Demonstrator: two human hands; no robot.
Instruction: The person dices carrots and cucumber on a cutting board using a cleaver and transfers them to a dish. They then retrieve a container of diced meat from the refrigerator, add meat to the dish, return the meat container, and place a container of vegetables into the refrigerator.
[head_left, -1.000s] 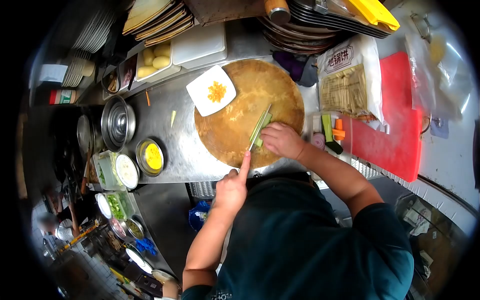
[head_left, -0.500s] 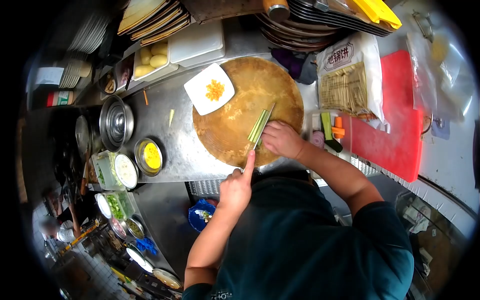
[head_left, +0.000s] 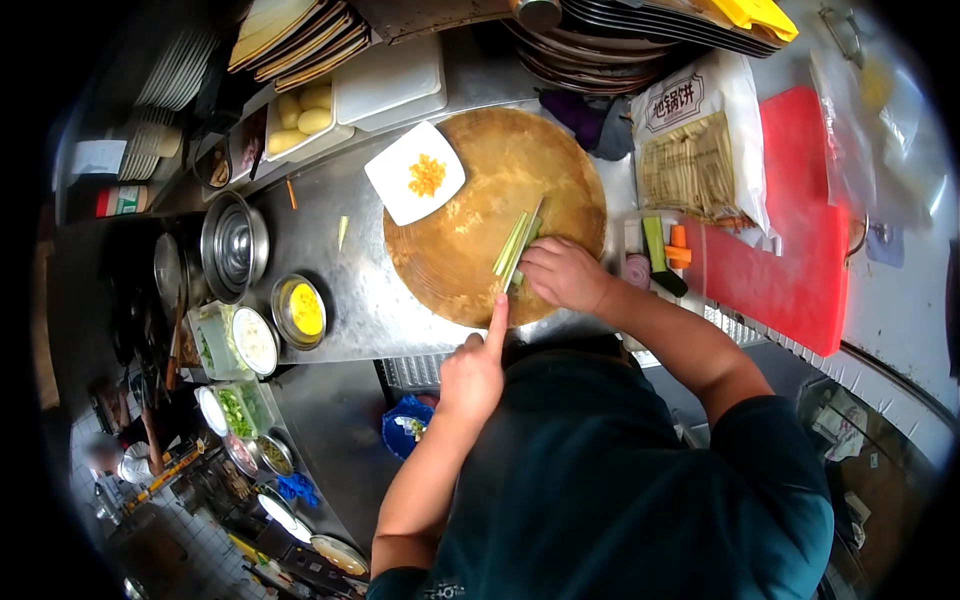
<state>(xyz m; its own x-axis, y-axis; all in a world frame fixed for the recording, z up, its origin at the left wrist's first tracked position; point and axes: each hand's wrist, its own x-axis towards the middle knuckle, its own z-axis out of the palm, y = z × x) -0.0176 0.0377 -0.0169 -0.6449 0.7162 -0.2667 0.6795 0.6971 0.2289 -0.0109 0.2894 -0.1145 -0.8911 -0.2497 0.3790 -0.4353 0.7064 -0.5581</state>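
Observation:
On the round wooden chopping board (head_left: 440,275), long pale green strips that look like cucumber (head_left: 508,243) lie beside a knife (head_left: 516,264). My left hand (head_left: 473,373) is closed around the knife's handle, its index finger stretched along the knife toward the blade. The handle itself is mostly hidden by my fist. My right hand (head_left: 566,275) rests on the board at the blade's right side, fingers bent and pressing on a green piece mostly hidden beneath them. A square white plate (head_left: 392,180) with diced orange pieces (head_left: 427,175) sits on the board's upper left.
Right of the board, a container holds a cucumber piece (head_left: 655,243) and carrot pieces (head_left: 678,246). Beyond it are a red cutting board (head_left: 790,290) and a white food bag (head_left: 745,150). Metal bowls (head_left: 233,245) stand left. A person (head_left: 135,463) is at far left.
The view has shifted slightly. The knife and both hands stay at nearly the same place on the board; the green strips lie slightly more spread beside the blade.

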